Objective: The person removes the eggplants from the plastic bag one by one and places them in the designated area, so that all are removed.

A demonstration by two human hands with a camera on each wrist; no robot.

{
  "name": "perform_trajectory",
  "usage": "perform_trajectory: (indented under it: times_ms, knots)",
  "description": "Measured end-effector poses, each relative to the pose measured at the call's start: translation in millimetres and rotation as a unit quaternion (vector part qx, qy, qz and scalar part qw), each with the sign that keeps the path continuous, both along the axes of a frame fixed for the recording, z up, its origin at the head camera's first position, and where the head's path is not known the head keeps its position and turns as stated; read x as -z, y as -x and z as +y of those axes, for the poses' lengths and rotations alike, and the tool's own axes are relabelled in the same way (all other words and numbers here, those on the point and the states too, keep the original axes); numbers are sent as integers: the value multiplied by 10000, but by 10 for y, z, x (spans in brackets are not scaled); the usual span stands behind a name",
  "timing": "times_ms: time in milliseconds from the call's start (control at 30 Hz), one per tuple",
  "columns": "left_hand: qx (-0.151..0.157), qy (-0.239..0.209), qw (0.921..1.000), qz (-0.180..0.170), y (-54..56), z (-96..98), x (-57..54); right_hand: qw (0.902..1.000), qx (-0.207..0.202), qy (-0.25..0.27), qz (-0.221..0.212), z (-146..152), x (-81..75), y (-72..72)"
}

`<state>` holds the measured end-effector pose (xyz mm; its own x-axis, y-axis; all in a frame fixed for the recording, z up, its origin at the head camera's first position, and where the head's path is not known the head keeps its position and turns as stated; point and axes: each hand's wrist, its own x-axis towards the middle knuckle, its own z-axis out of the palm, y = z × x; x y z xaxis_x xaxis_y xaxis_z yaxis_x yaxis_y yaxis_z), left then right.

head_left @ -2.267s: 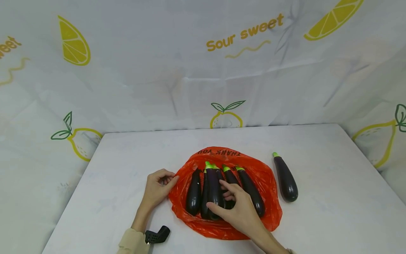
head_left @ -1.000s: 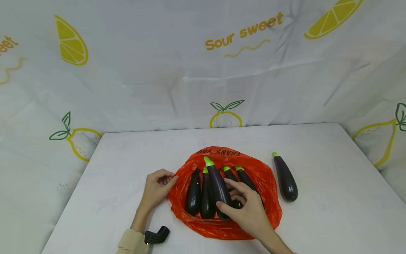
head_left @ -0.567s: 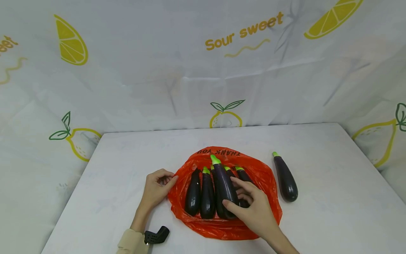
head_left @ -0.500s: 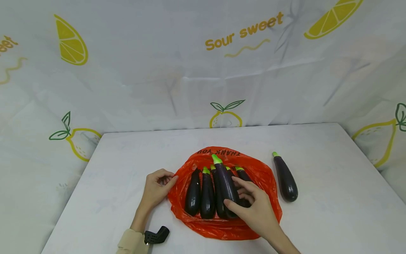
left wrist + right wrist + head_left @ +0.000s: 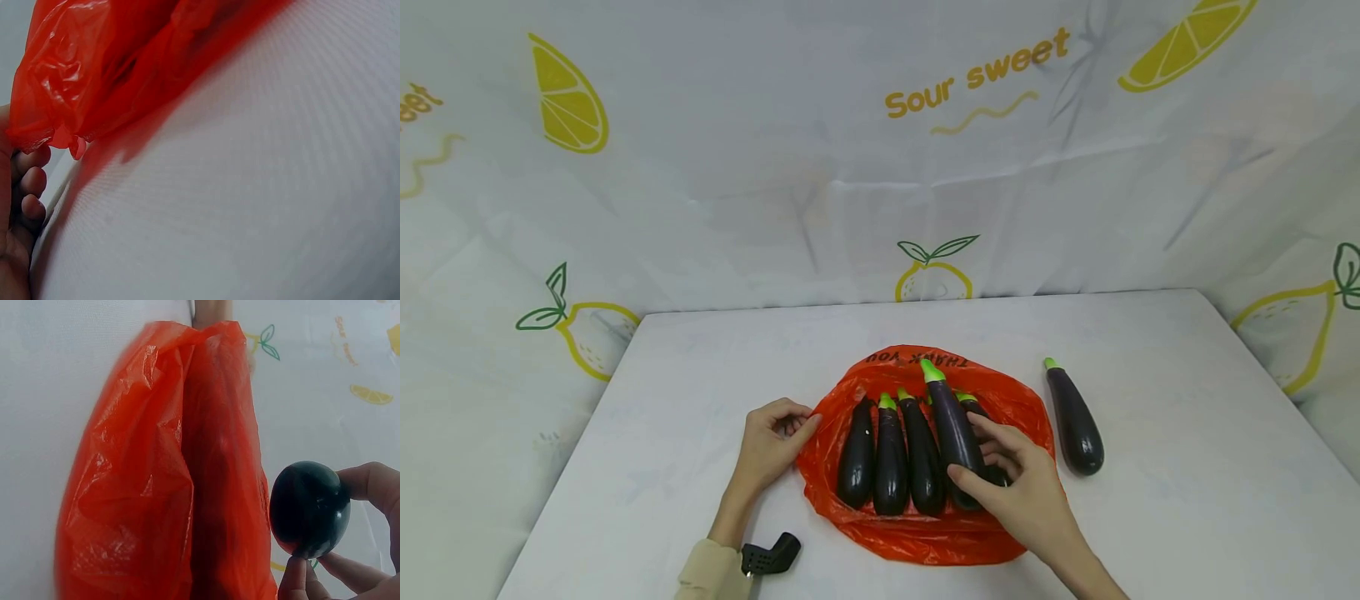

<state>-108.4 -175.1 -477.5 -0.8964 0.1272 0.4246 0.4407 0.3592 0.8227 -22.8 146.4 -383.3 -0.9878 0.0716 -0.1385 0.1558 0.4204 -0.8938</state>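
Observation:
My right hand (image 5: 1026,492) grips a dark purple eggplant (image 5: 953,417) near its thick lower end, over the right part of a red plastic bag (image 5: 925,548). In the right wrist view the round bottom of this eggplant (image 5: 309,509) shows between thumb and fingers, above the bag's edge. My left hand (image 5: 771,442) pinches the bag's left rim; the left wrist view has the red film (image 5: 69,69) at the fingertips. Inside the open bag several more eggplants lie side by side, among them a middle eggplant (image 5: 891,467). Those at the right are partly hidden by my right hand.
Another eggplant (image 5: 1075,425) lies on the white table (image 5: 1187,467), right of the bag. A black device (image 5: 771,556) is on my left wrist. Behind the table hangs a white cloth backdrop (image 5: 737,225) with lemon prints.
My right hand has moved right with the gripped eggplant, whose green end now sits higher in view. The eggplants left of it are more exposed. The left hand stays at the rim.

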Motion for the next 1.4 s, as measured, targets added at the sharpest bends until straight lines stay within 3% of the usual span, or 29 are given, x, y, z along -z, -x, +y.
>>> perform_trajectory:
  times_ms: [633, 900, 1400]
  knots:
    - [15, 30, 9999, 113, 10, 0, -8, 9995, 61, -170, 253, 127, 18, -10]
    - [73, 7, 10000, -16, 7, -13, 4, 9989, 112, -131, 429, 242, 26, -23]
    - [65, 81, 9999, 69, 12, -16, 16, 9945, 493, -522, 759, 493, 24, -103]
